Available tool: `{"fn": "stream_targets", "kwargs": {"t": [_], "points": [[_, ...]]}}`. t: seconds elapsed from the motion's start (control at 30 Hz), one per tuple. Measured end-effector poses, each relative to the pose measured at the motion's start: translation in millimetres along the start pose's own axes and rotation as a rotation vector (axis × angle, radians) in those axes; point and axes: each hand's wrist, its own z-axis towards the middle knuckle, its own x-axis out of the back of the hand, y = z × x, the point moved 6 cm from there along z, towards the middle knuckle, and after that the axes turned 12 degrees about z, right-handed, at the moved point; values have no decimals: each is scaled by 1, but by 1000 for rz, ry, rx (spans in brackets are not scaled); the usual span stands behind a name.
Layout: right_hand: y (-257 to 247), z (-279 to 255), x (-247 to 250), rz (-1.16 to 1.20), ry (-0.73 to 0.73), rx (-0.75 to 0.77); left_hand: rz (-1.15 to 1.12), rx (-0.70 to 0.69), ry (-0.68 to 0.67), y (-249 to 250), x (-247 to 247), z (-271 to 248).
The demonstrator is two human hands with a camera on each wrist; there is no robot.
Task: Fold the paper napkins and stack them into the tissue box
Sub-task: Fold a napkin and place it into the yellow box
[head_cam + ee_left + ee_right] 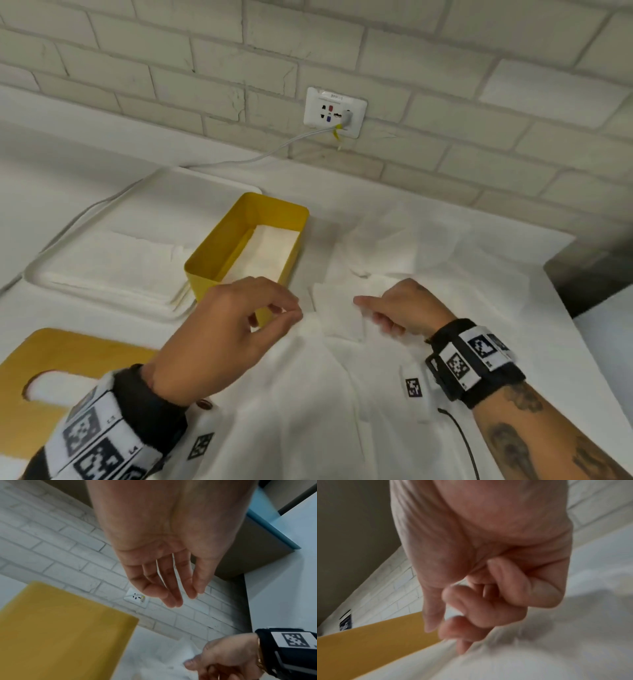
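White napkin [337, 313] | right hand [407, 310] grip pinching it | left hand [227, 323] relaxed (beside)

A white-painted brick wall [342, 44] runs behind the white surface [445, 212], far beyond the grip. On it sits a white socket [335, 112] with a plug in it; a white cable [239, 159] trails from it down and left along the surface. To the right the surface ends at a dark gap [589, 274]. Light is soft and even.
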Motion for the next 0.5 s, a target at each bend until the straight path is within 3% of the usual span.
{"fn": "stream_targets", "kwargs": {"t": [0.07, 0.3, 0.4, 0.5], "points": [[8, -9, -13, 83, -21, -2, -30, 5, -72, 3, -16, -8], [-9, -29, -20, 242, 38, 237, -97, 142, -216, -3, -51, -23], [-23, -53, -2, 260, 51, 363, -131, 167, -169, 1, -52, -19], [-37, -78, 17, 452, 76, 434, -160, 152, -103, 9, -58, -11]]}}
